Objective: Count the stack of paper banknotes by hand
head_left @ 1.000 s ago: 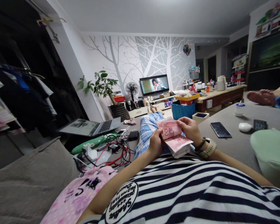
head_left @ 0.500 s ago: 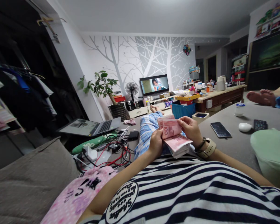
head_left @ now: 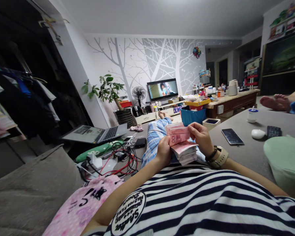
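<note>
A thick wad of pink 100 banknotes [head_left: 185,151] rests above my lap, folded over my left hand's fingers. My left hand [head_left: 164,150] is closed on the wad at its left side, thumb on top; its other fingers are mostly hidden behind the notes. With thumb and forefinger, my right hand [head_left: 199,136] pinches the right edge of an upper banknote [head_left: 179,135]. That note stands tilted up, with more notes behind it. The lower part of the wad fans toward my striped shirt [head_left: 186,186].
To the left lie an open laptop [head_left: 98,133], tangled cables [head_left: 127,160] and a black power bank-like box [head_left: 140,143]. A phone [head_left: 232,136], a white mouse [head_left: 258,134] and a green neck pillow [head_left: 284,160] lie on the right. Another person's bare feet [head_left: 275,102] show at far right.
My right hand's pinched note has swung a little, its right edge now farther right. More edges of the lower wad show. My left hand has stayed nearly in place.
</note>
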Demonstrator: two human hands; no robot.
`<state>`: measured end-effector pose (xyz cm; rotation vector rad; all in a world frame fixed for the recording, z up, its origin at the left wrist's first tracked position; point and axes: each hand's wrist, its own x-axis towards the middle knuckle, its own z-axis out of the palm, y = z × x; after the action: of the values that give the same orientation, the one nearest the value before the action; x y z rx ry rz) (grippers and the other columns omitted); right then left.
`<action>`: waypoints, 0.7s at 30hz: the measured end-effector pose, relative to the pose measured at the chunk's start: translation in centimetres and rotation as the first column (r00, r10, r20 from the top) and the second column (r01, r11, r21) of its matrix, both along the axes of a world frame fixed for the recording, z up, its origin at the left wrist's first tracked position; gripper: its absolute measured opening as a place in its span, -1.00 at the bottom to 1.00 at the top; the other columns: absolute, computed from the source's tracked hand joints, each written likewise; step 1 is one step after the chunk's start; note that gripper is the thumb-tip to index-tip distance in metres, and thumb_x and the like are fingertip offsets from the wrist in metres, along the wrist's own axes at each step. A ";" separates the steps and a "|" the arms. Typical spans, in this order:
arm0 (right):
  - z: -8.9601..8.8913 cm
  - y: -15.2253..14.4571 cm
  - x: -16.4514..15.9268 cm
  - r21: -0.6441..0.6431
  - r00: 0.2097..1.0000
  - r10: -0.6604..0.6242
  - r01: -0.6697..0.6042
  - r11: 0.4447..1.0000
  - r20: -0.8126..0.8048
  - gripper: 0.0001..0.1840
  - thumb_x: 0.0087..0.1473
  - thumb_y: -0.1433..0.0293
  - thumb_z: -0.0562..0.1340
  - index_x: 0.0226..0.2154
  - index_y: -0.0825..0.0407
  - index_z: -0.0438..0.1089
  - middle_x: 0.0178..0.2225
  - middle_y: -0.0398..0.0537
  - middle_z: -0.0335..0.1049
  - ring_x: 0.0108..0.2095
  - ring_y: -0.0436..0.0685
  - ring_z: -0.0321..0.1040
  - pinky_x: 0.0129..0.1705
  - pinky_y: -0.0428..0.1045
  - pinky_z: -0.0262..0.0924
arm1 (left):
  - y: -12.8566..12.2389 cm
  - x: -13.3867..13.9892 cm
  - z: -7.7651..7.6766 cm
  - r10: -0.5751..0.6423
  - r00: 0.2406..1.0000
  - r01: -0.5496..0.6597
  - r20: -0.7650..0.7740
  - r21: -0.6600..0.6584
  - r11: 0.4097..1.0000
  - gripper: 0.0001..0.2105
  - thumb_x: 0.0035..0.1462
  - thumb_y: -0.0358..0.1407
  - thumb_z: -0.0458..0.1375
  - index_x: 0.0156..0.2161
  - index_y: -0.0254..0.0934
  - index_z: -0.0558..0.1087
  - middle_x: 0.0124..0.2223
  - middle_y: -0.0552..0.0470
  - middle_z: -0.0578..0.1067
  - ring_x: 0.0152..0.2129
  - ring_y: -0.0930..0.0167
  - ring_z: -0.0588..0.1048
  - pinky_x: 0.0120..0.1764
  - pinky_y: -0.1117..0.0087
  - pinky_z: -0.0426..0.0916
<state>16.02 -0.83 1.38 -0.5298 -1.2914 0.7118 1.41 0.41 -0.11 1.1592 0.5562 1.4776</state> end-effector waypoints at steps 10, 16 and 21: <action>-0.7 1.6 0.3 -0.056 0.998 -0.053 0.055 0.997 0.036 -0.58 -0.04 0.03 0.22 -0.56 0.04 0.26 -0.66 -0.19 0.24 -0.64 -0.05 0.08 -0.62 -0.11 -0.05 | -0.1 -0.1 0.3 -0.051 0.996 0.052 0.066 -0.019 0.998 -0.79 -0.10 -0.28 0.20 -0.31 -0.34 0.46 -0.39 -0.04 0.54 -0.38 0.28 0.52 -0.19 0.22 0.35; -1.0 2.4 0.3 -0.059 0.994 -0.055 0.061 0.996 0.094 -0.56 -0.16 0.03 0.30 -0.60 0.05 0.23 -0.64 -0.23 0.16 -0.60 -0.05 0.06 -0.58 -0.11 -0.01 | -0.5 0.0 0.5 -0.090 0.994 0.091 0.054 -0.011 0.996 -0.73 -0.12 -0.31 0.24 -0.23 -0.31 0.47 -0.30 -0.07 0.56 -0.29 0.24 0.53 -0.15 0.20 0.35; -0.9 2.2 0.2 -0.007 0.986 -0.116 0.118 0.993 0.119 -0.56 -0.15 0.04 0.29 -0.63 0.04 0.20 -0.65 -0.23 0.12 -0.59 -0.05 0.02 -0.57 -0.10 -0.02 | -0.4 0.0 0.5 -0.053 0.998 0.052 0.038 0.035 0.998 -0.82 -0.07 -0.24 0.22 -0.33 -0.29 0.50 -0.34 -0.04 0.56 -0.25 0.25 0.51 -0.15 0.24 0.35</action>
<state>16.26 1.41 0.45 -0.6619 -1.3544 0.5991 1.44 0.04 0.43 1.1608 0.4728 1.4664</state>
